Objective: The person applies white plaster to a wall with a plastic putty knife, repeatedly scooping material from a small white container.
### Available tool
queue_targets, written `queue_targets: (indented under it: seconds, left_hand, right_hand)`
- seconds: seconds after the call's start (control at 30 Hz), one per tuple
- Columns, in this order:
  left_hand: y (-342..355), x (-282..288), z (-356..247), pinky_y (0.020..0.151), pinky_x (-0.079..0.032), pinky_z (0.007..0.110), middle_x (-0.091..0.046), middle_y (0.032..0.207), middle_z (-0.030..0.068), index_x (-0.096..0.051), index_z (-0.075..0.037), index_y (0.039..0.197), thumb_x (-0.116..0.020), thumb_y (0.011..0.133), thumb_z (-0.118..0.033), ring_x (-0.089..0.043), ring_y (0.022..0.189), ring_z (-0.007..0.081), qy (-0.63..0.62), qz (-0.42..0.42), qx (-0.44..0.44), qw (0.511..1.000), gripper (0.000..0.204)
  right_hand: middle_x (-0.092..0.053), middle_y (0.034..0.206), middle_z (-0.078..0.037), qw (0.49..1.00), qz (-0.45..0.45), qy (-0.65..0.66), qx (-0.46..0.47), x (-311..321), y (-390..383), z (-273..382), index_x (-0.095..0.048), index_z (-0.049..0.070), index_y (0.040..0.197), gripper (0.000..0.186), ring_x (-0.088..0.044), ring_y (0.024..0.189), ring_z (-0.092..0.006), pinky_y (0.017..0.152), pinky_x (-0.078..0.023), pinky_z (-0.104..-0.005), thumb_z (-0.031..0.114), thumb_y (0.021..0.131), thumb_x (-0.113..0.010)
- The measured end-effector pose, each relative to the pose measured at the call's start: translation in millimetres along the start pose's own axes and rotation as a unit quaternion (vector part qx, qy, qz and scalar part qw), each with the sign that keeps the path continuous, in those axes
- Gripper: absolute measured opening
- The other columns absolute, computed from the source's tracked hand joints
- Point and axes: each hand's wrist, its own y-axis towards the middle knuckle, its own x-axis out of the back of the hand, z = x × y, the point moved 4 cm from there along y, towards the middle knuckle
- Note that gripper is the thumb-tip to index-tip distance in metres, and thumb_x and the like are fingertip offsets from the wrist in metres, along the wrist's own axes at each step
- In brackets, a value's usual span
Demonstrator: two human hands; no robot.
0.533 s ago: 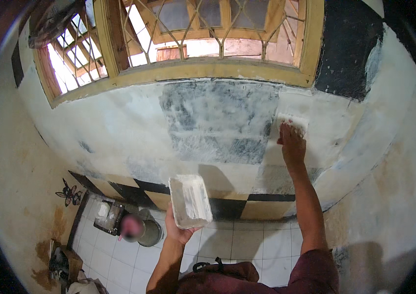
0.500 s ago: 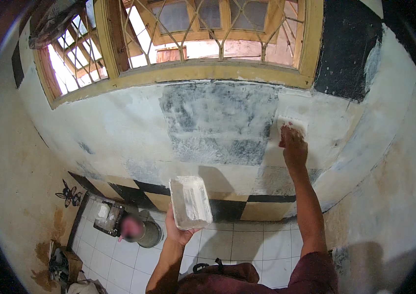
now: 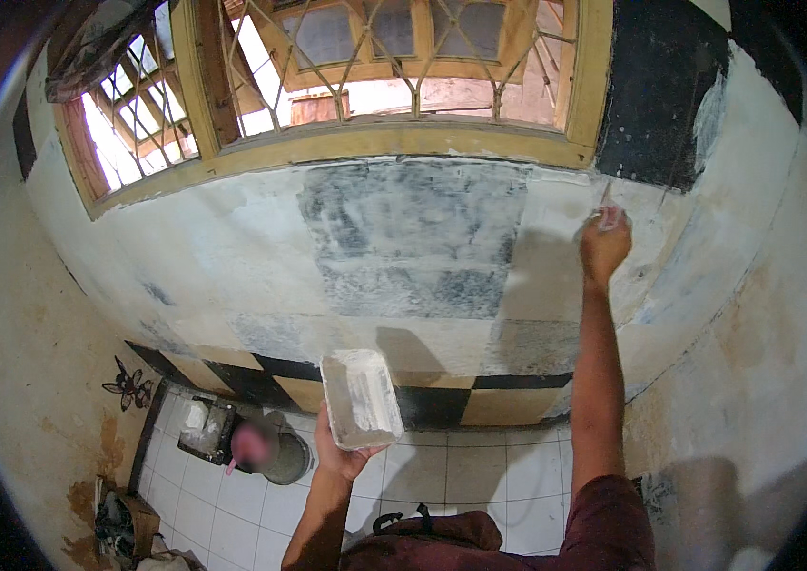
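My left hand [image 3: 335, 443] grips a white rectangular plastic tray [image 3: 334, 400], smeared with white paste, low in front of me. My right hand [image 3: 603, 243] is raised at the wall just below the right corner of the yellow window frame, closed on a flat scraper [image 3: 609, 205] with white on it; its blade is seen nearly edge-on against the wall. The wall [image 3: 413, 219] is white and patchy over dark squares, with a black square [image 3: 660, 86] beside the window and a black and tan checkered band [image 3: 518, 406] along its foot.
The window [image 3: 394, 151] has a metal lattice grille. On the tiled floor [image 3: 451, 462] stand a soot-dark box [image 3: 213, 443] with a white item, a grey bucket [image 3: 289, 457] and a blurred pink item [image 3: 251, 443]. A cardboard box [image 3: 142, 523] with clutter sits at lower left, near the side wall.
My right hand has moved up and to the right along the wall, and the scraper has turned edge-on. The view has shifted slightly; my left hand still holds the tray.
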Motion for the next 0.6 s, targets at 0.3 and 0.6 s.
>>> queue_targets:
  seconds: [0.3,0.6]
  left_hand:
    - [-7.5,6.5,-15.5,0.085,-0.053,0.057,-0.054,0.133,0.013,-0.041,-0.013,0.141,-0.031,0.093,-0.063,-0.059,0.114,0.0357,0.012,-0.014,-0.036,0.999,0.071]
    - [-13.3,-13.3,-6.8,0.086,-0.051,0.059,-0.054,0.133,0.0122,-0.042,-0.013,0.14,-0.035,0.091,-0.062,-0.058,0.114,0.0354,-0.009,-0.004,-0.072,0.997,0.069]
  right_hand:
    - [-0.059,0.097,-0.019,0.993,0.094,0.02,0.064,-48.4,-90.7,116.6,-0.057,0.0,0.102,0.02,-0.059,0.087,-0.0405,0.075,-0.049,-0.0475,0.015,0.089,-0.058]
    - [-0.06,0.102,-0.018,0.979,-0.007,0.002,0.202,0.7,-38.4,-6.9,-0.059,0.002,0.106,0.022,-0.057,0.092,-0.036,0.076,-0.047,-0.0447,0.009,0.085,-0.058]
